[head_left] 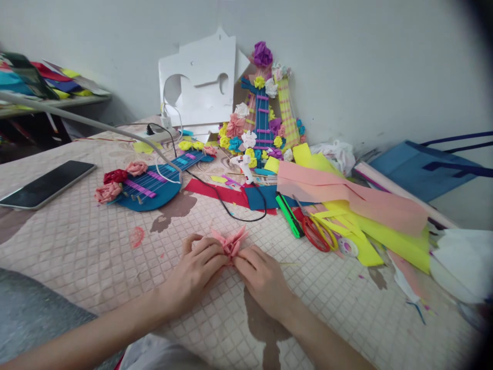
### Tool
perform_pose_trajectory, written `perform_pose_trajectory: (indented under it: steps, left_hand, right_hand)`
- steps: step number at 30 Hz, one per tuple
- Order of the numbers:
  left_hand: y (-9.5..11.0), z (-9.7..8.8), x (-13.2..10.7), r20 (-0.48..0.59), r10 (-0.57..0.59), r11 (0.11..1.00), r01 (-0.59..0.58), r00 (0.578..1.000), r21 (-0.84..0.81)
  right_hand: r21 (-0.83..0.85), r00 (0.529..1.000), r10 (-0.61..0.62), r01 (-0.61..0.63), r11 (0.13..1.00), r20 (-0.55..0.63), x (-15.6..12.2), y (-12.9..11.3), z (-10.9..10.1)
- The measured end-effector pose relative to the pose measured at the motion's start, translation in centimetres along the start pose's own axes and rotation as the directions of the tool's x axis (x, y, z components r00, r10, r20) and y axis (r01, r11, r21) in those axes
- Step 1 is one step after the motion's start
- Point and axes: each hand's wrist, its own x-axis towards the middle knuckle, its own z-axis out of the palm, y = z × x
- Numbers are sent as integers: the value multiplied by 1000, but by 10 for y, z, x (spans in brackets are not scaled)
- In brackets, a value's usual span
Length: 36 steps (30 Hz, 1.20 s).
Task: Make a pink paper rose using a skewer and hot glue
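A pink paper flower (pixel 231 242) with pointed petals stands between my hands above the quilted tablecloth. My left hand (pixel 202 262) pinches its lower left side with curled fingers. From the right, my right hand (pixel 260 275) grips the flower's base, fingertips close to those of the left. The fingers cover the bottom of the flower. Beyond the hands lies a blue guitar-shaped craft (pixel 169 177) with white strings, purple strips and paper roses (pixel 114 177) at its left end. A white glue gun (pixel 243 167) stands further back, its black cord looping toward me.
A green utility knife (pixel 288 216), red-handled scissors (pixel 318 234) and a tape roll (pixel 347 246) lie at the right, near pink crepe paper (pixel 346 190) and yellow sheets. A phone (pixel 48 184) rests at the left. Decorated guitar crafts (pixel 263 121) and white foam board (pixel 208 77) lean against the wall.
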Motion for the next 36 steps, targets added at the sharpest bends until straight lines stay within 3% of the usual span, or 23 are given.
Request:
perform_pose_trajectory:
  steps: [21, 28, 36]
  left_hand:
    - [-1, -1, -2, 30, 16, 1000, -16, 999, 21]
    - [0, -2, -1, 29, 16, 999, -17, 999, 36]
    - [1, -2, 0, 9, 10, 1000, -10, 1000, 16]
  right_hand:
    - [13, 999, -21, 21, 1000, -28, 0, 0, 0]
    - [-10, 1000, -25, 26, 1000, 12, -1, 1, 0]
    - [107, 987, 126, -115, 988, -102, -5, -6, -8]
